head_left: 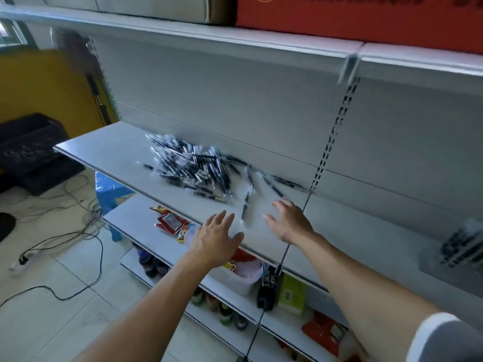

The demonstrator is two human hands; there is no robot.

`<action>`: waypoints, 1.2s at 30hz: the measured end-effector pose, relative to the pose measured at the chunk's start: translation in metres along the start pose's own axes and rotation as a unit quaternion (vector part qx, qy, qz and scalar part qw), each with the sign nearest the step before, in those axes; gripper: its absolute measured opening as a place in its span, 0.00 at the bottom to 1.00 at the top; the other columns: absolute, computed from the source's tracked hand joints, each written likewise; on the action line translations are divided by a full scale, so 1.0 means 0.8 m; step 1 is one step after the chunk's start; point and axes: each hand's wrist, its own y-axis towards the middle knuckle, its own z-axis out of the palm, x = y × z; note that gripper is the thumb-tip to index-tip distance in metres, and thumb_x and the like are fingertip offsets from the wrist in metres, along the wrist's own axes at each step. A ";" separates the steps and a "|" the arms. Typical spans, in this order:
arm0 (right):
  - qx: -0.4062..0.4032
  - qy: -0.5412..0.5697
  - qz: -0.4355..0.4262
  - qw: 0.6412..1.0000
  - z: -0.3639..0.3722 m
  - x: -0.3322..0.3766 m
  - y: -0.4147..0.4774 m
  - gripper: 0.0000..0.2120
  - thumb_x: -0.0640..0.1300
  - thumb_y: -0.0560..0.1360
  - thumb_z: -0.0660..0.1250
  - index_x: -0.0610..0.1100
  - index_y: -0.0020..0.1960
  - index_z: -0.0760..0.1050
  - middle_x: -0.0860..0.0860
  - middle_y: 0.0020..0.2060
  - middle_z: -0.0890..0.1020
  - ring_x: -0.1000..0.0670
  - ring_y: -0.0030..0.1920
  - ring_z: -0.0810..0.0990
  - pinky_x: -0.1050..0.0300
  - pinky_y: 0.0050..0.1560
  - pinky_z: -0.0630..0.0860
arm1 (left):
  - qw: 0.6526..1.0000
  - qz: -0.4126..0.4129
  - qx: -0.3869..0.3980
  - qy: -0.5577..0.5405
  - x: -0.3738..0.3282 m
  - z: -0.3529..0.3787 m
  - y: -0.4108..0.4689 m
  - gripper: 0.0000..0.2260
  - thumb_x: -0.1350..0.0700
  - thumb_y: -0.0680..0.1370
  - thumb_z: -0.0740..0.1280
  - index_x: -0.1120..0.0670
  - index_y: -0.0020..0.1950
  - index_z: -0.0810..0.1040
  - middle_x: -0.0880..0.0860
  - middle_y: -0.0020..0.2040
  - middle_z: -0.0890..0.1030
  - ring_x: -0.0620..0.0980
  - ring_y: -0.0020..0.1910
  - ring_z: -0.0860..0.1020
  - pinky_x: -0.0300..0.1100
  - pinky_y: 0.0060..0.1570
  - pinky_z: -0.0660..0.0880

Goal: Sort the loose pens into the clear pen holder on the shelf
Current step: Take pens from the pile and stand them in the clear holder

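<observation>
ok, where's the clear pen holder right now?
Head view, far right edge: the pen holder sits on the shelf right of the slotted upright, beyond the right hand and well apart from the pen pile at centre-left.

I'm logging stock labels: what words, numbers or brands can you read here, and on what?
No text can be read.
Red box on the top shelf: dark print at the frame's edge, cut off and blurred.
Green packet on a lower shelf: a small printed label, too small to read.
Red packets on the shelf below the pens: print blurred.
Pens: any markings are too small to read.
</observation>
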 end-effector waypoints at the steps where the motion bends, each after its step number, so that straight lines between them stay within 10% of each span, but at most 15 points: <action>1: -0.004 0.000 0.003 1.000 0.000 -0.001 0.015 0.28 0.57 0.80 0.57 0.46 0.76 0.59 0.48 0.77 0.57 0.45 0.75 0.58 0.50 0.71 0.61 | 1.000 0.003 -0.002 -0.003 0.000 0.002 0.017 0.29 0.38 0.81 0.53 0.48 0.79 0.51 0.50 0.79 0.51 0.51 0.78 0.50 0.52 0.75 0.53; 11: -0.059 -0.062 0.016 0.996 0.023 -0.008 0.122 0.31 0.65 0.79 0.50 0.51 0.77 0.56 0.46 0.78 0.55 0.45 0.77 0.52 0.46 0.74 0.54 | 0.997 -0.015 -0.018 0.069 0.020 0.007 0.154 0.39 0.27 0.74 0.51 0.45 0.79 0.44 0.54 0.77 0.34 0.57 0.75 0.33 0.55 0.73 0.34; 22: -0.156 -0.058 0.025 0.986 0.030 0.014 0.134 0.14 0.47 0.78 0.62 0.48 0.62 0.79 0.51 0.62 0.78 0.45 0.62 0.72 0.55 0.61 0.70 | 0.985 0.155 -0.039 0.058 0.030 0.022 0.201 0.24 0.42 0.80 0.54 0.48 0.75 0.61 0.53 0.79 0.55 0.55 0.78 0.47 0.52 0.76 0.45; 27: -0.190 -0.041 0.087 0.977 0.024 0.004 0.114 0.11 0.45 0.76 0.64 0.49 0.57 0.80 0.51 0.57 0.79 0.45 0.57 0.75 0.54 0.53 0.74 | 0.953 0.264 -0.147 -0.022 0.031 0.021 0.197 0.15 0.51 0.76 0.63 0.57 0.57 0.80 0.55 0.59 0.80 0.57 0.66 0.72 0.42 0.73 0.53; 36: -0.211 -0.042 0.190 0.958 0.015 -0.018 0.057 0.09 0.44 0.76 0.66 0.49 0.56 0.77 0.49 0.52 0.80 0.44 0.52 0.79 0.56 0.46 0.72 | 0.925 0.359 -0.077 -0.100 -0.002 0.041 0.180 0.12 0.55 0.76 0.68 0.58 0.57 0.80 0.56 0.58 0.81 0.55 0.68 0.72 0.42 0.67 0.65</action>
